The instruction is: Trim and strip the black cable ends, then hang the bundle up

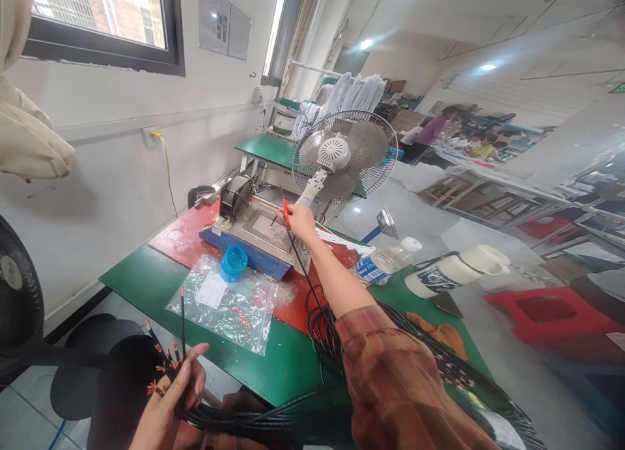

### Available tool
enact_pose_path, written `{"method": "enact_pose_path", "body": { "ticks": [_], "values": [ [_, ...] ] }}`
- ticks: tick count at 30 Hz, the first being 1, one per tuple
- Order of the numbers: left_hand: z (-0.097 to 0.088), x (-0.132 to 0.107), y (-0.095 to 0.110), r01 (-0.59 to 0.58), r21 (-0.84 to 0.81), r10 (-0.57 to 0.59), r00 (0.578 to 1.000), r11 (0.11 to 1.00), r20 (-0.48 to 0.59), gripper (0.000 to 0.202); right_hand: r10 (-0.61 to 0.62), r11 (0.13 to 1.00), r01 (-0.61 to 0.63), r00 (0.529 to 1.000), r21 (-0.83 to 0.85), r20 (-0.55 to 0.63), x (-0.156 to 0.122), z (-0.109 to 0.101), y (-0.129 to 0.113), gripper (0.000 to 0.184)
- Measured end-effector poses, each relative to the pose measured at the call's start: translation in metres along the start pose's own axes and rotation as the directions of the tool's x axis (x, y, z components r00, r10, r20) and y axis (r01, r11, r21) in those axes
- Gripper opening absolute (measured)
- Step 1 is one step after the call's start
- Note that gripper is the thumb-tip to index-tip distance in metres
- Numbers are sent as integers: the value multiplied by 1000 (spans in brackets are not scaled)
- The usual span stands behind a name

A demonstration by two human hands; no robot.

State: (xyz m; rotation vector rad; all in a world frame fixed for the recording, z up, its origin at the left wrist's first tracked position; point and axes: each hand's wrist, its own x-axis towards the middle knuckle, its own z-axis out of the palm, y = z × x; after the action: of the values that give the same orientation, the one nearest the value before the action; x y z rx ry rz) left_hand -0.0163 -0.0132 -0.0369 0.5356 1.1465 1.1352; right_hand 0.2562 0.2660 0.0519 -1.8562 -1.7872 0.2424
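My left hand [188, 381] is closed around a bundle of black cables [229, 419], whose stripped ends show reddish and copper-coloured wires. One cable end [182, 320] stands up above the others. My right hand [299, 221] reaches out over a steel-topped machine with a blue base [244, 248]. Its fingers grip a slim orange-red tool [286, 214] with a thin dark tip pointing up; its exact kind is unclear. A black cable [303, 267] runs from this hand down to a coil [317, 323] beside my forearm.
A blue cup [234, 264] sits on a clear plastic bag [215, 313] with orange-red scraps. A small black fan [237, 197] stands at the machine's left, and a large fan [336, 154] behind it. Right are a plastic bottle [378, 266], a white jug [446, 274] and more cables.
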Motion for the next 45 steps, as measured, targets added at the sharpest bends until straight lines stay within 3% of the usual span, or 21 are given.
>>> {"method": "enact_pose_path", "body": {
  "ticks": [6,19,45],
  "values": [
    [5,-3,2,-29,0,29,998,1000,-49,42,5,999,-5,1000,-36,2,-1,0,-3,25],
    [5,-3,3,-20,-19,19,999,1000,-47,41,5,1000,-6,1000,-20,-13,-2,0,-1,27],
    [-5,2,-3,28,1,-29,999,1000,34,45,2,999,-2,1000,-32,-11,-4,-2,-5,27]
  ]
}}
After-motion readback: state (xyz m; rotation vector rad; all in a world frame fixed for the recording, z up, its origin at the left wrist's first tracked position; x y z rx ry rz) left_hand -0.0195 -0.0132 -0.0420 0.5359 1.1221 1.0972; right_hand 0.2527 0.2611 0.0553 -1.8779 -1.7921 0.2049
